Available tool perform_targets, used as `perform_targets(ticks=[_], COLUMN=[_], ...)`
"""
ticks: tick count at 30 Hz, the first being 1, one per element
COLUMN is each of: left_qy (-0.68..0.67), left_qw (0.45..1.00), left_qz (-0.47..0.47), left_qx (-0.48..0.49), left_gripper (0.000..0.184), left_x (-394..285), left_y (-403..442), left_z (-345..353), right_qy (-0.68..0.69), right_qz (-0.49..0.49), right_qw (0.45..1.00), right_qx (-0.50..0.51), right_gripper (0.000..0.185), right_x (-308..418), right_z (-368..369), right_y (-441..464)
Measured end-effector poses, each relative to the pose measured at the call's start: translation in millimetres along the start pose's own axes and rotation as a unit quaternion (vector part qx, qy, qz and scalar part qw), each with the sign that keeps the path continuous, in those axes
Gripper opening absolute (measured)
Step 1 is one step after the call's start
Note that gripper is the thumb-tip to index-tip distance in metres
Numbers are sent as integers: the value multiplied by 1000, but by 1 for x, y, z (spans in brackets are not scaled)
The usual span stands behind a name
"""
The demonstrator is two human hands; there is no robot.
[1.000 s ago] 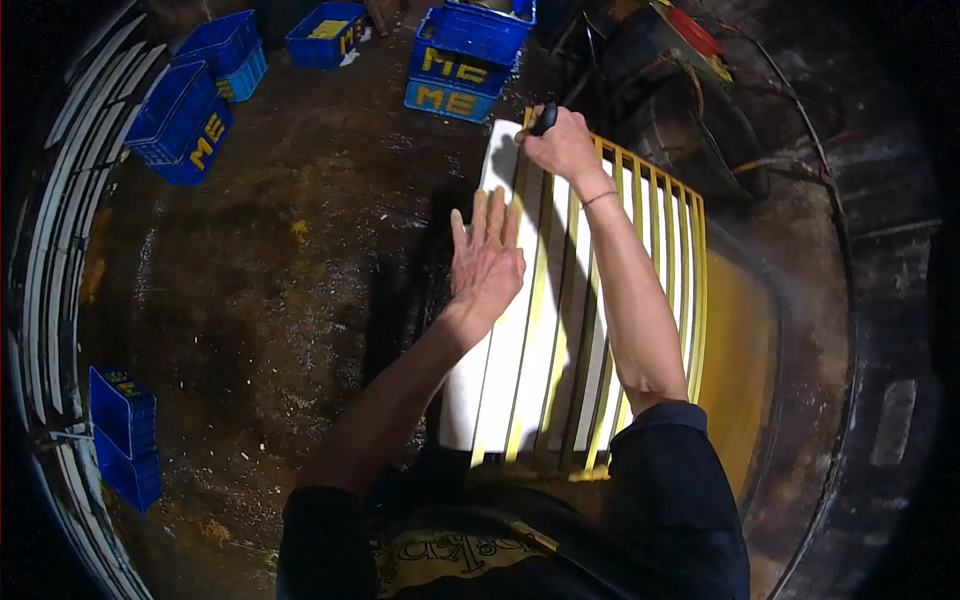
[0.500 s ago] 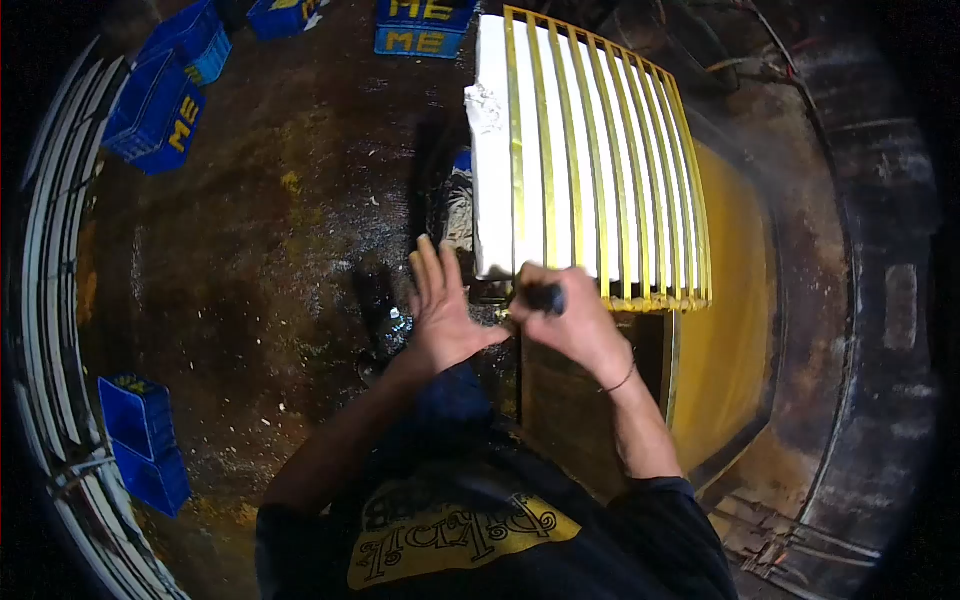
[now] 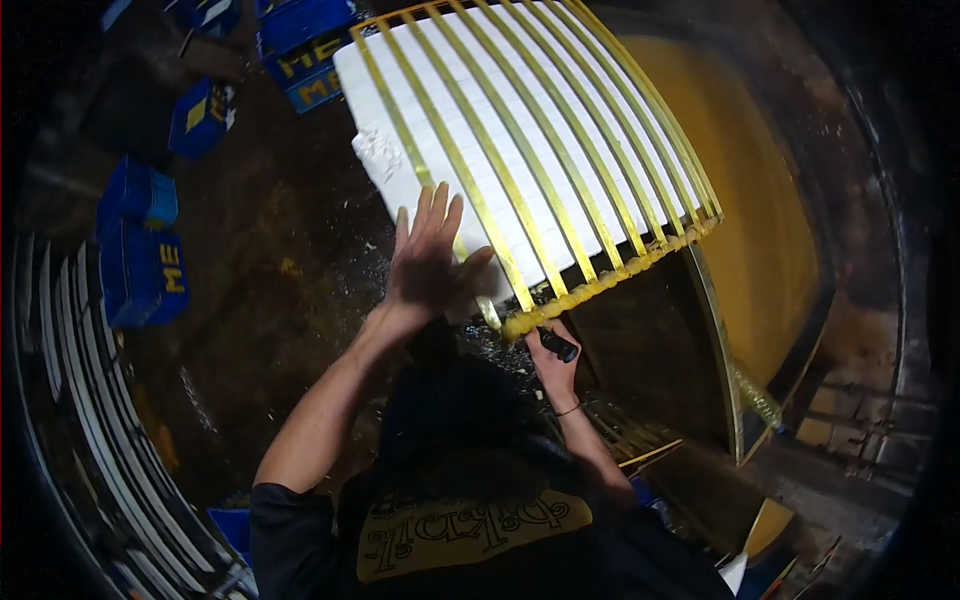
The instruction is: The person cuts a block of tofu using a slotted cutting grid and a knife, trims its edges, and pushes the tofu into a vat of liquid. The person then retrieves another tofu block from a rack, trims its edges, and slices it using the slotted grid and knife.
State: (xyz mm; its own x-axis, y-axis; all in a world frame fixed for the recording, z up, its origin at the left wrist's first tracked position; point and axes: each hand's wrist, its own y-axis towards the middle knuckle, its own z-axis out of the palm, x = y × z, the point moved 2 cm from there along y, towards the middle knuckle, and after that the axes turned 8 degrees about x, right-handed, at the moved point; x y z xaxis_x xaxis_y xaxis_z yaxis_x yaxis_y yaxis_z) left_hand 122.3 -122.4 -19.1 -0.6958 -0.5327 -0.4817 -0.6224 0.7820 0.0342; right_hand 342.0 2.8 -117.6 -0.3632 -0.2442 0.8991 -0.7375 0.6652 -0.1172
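Observation:
A white slab (image 3: 500, 150) lies under a frame of yellow slats (image 3: 540, 185), whose near edge has a lumpy yellow rim (image 3: 610, 280). My left hand (image 3: 432, 255), fingers spread, is over the slab's near left corner and holds nothing. Just below the rim, my right hand (image 3: 556, 362) is closed around a black handle (image 3: 558, 346); whatever the handle belongs to is hidden. The slab's left edge is rough and crumbled in one spot.
Blue crates (image 3: 145, 272) stand on the dark wet floor at the left, with stacked ones (image 3: 300, 60) behind the slab. A yellow-brown surface (image 3: 720, 170) with a raised edge is on the right. Long pale strips (image 3: 95, 400) curve along the far left.
The view has turned, so the slab and frame now sit higher and tilted. My right hand went from the slab's far end to below its near rim; my left hand is over the near corner.

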Motion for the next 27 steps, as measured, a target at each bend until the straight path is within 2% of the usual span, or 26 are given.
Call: perform_targets(ticks=[1,2,4,5,6,8,10,12,13,14,16,17,18,19,20,21,22,23,24,25,26,27], left_qy=[51,53,-70,-78,-82,-119,-120,-139,-135,-142,-69,-64,-70,-93,-115,-177,-195,-226,-253,-279,-340,-468], left_qw=[997,997,988,982,983,976,970,968,972,973,979,983,984,981,978,973,968,959,946,934,914,855], left_qz=[19,31,76,82,63,41,47,43,26,39,59,76,86,69,50,32,13,-15,-9,-63,-87,-140], left_qx=[-63,-51,-116,-154,-152,-180,-207,-206,-192,-178,-180,-152,-143,-153,-164,-147,-154,-171,-203,-213,-205,-176], left_gripper=[65,65,48,32,27,28,29,31,36,36,41,48,48,51,54,58,57,53,47,44,41,33], left_x=[1,8,23,32,44,75,121,156,166,175,192,200,206,211,215,217,229,243,263,279,305,317], left_y=[2,4,17,33,51,93,143,190,210,232,266,282,293,301,306,296,284,267,245,221,195,166], left_z=[-1,-3,-24,-35,-50,-76,-96,-114,-122,-127,-131,-134,-138,-141,-145,-152,-151,-144,-130,-114,-85,-59], right_qy=[-14,-8,26,-6,1,163,90,-71,4,-25,-126,-75,289,63,-167,215,20,-132,-83,-72,-55,-52], right_qz=[13,24,20,43,48,135,-9,53,55,35,35,62,138,120,98,105,244,267,265,186,177,234], right_qw=[1000,999,997,997,997,959,981,979,981,981,968,964,906,948,940,893,924,929,946,967,976,970], right_qx=[-14,-26,-69,-59,-67,-190,-172,-183,-188,-188,-212,-248,-275,-287,-279,-380,-294,-219,-170,-158,-111,-34], right_gripper=[10,10,12,12,12,10,11,16,18,18,27,46,63,61,59,34,15,8,10,14,16,17], right_x=[-5,-10,-7,-13,-36,-94,-41,21,35,27,-46,-51,-72,-86,-91,-49,39,71,114,132,171,209], right_z=[6,9,13,17,32,63,48,38,44,57,95,110,124,126,131,131,114,114,118,130,135,136], right_y=[1,-2,0,0,-3,-14,-18,-27,-29,-30,-59,-63,-63,-80,-96,-96,-76,-78,-74,-79,-68,-52])
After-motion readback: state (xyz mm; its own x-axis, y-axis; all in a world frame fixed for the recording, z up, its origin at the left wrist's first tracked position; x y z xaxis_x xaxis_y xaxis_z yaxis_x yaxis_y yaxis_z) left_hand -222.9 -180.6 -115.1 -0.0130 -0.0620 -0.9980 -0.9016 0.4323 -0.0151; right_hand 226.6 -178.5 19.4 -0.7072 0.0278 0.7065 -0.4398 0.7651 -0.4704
